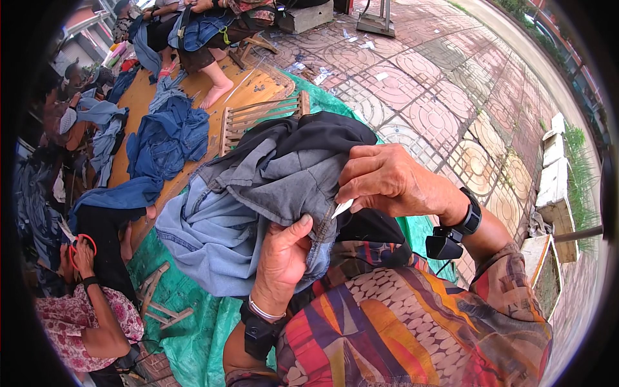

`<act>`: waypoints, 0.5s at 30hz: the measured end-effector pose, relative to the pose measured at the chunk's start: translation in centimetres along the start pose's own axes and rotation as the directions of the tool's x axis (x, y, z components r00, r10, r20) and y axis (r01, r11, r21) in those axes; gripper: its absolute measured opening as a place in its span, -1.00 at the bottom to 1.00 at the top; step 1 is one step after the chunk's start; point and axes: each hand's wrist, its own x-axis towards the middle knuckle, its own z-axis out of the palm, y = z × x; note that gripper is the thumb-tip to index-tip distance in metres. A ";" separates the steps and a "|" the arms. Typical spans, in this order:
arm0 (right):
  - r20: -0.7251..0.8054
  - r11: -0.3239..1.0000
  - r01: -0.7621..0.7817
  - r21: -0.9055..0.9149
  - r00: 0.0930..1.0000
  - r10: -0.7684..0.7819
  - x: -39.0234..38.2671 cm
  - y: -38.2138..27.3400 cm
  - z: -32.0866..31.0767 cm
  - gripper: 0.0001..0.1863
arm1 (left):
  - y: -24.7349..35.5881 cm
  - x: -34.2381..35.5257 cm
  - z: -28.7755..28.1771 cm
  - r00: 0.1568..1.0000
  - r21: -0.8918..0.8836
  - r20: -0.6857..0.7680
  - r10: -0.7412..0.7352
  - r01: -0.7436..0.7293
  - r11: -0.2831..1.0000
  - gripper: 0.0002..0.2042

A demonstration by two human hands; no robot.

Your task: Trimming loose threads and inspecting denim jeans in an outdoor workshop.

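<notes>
A denim garment (pixel 209 235), light blue with grey and black parts, lies bunched across my lap. My left hand (pixel 282 258) is closed on its grey edge, the thumb pressed on top of the cloth. Just to the right, my right hand (pixel 390 180) pinches a small pale pointed tool (pixel 342 208) between thumb and fingers. Its tip is against or very close to the seam by my left thumb; whether it touches cannot be made out. Most of the tool is hidden inside my fingers, so its exact kind does not show.
A small wooden stool (pixel 258 116) stands beyond the garment. More blue jeans (pixel 169 138) lie on a wooden board (pixel 216 119). At left, a co-worker's hand holds red-handled scissors (pixel 82 248). Green sheeting (pixel 200 322) covers the ground; patterned paving (pixel 445 97) extends to the right.
</notes>
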 end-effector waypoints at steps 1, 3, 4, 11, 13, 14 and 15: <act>-0.001 1.000 -0.001 -0.002 1.000 0.001 -0.1 0.0 0.0 -0.77 | 0.0 0.0 0.0 1.000 -0.004 0.007 -0.004 0.004 1.000 -0.60; -0.107 0.973 -0.041 0.226 0.992 0.067 -0.3 0.1 0.1 -0.78 | 0.0 -0.1 0.0 1.000 -0.009 0.010 -0.004 0.004 1.000 -0.60; -0.104 0.973 -0.038 0.228 0.993 0.063 -0.3 0.0 0.0 -0.78 | 0.1 -0.2 0.0 1.000 -0.013 0.014 0.001 0.000 1.000 -0.61; -0.043 0.970 -0.116 0.215 0.991 0.128 -0.8 -1.3 0.2 -0.74 | 0.8 -0.7 0.8 0.996 -0.052 0.071 0.051 -0.047 0.998 -0.65; -0.035 0.983 -0.036 0.182 0.998 0.043 -0.9 -1.5 1.0 -0.72 | 0.4 -0.7 0.6 0.995 0.029 0.035 0.094 -0.095 0.995 -0.69; -0.032 0.988 -0.026 0.153 0.999 0.031 -1.0 -1.6 1.6 -0.69 | 0.2 -0.7 0.5 0.990 0.113 0.008 0.140 -0.140 0.984 -0.72; -0.029 0.987 -0.024 0.156 0.999 0.029 -1.0 -1.9 1.7 -0.69 | 0.3 -0.9 0.3 0.990 0.113 0.004 0.141 -0.141 0.984 -0.72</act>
